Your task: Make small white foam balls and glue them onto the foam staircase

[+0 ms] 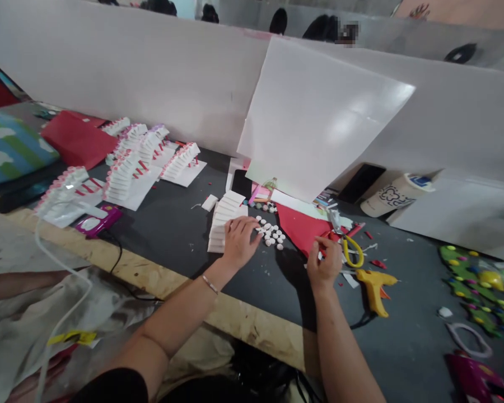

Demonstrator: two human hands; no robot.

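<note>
My left hand (240, 240) rests over the right edge of a stepped white paper piece (222, 228), its fingers apart and reaching toward a cluster of small white discs (270, 234). Farther right, my right hand (325, 258) is at the lower edge of a red sheet (300, 224), thumb and fingers curled close together; what is between them, if anything, is too small to tell. Yellow-handled scissors (353, 251) lie just beside that hand. A yellow glue gun (376, 290) lies to its right on the dark table.
Stepped white pieces with red trim (124, 173) stand at the left near a purple device (97, 221). A white cup (392, 195) and green decorations (472, 280) are at the right. A white panel (151, 73) runs behind. Another person's arm (21, 285) shows at left.
</note>
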